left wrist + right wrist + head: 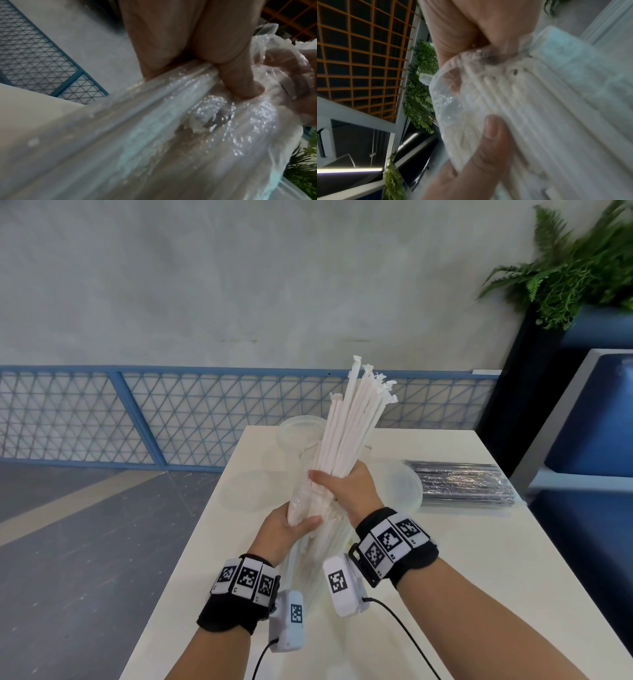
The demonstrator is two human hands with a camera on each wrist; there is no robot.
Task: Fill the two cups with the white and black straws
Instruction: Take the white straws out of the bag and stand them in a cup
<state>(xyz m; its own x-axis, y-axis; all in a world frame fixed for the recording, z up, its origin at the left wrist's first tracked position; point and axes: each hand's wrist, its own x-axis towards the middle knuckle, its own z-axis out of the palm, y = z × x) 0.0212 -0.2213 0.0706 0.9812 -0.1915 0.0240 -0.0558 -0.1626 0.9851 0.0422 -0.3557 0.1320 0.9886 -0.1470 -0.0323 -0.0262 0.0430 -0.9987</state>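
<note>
**Operator:** Where is the bundle of white paper-wrapped straws (346,419) located?

**Inspector:** It is held above the white worktop (479,559). It is tilted, with the upper ends fanned out and pointed away from the person. The lower part is enclosed in a crumpled clear plastic bag (300,505).

**Operator:** How is the right grip engaged?

**Inspector:** The right grip (347,491) is wrapped around the middle of the bundle, at the mouth of the bag. In the right wrist view the thumb (489,135) is pressed against the straws at the bag's edge.

**Operator:** And the left grip?

**Inspector:** The left grip (286,529) is clenched on the bunched bag, just below the right grip. In the left wrist view the thumb (240,81) is dug into the film.

**Operator:** What is recorded for the remaining items?

**Inspector:** A pack of black straws in clear film (462,484) is laid flat at the right side of the worktop, well apart from both grips. A clear plastic cup (296,436) is positioned behind the bundle near the far edge and is partly hidden. Translucent round plastic pieces (239,491) are seen left and right of the bundle. Whether these are cups or lids cannot be told. A blue mesh fence (137,412) and a green fern (565,268) are located beyond the worktop.
</note>
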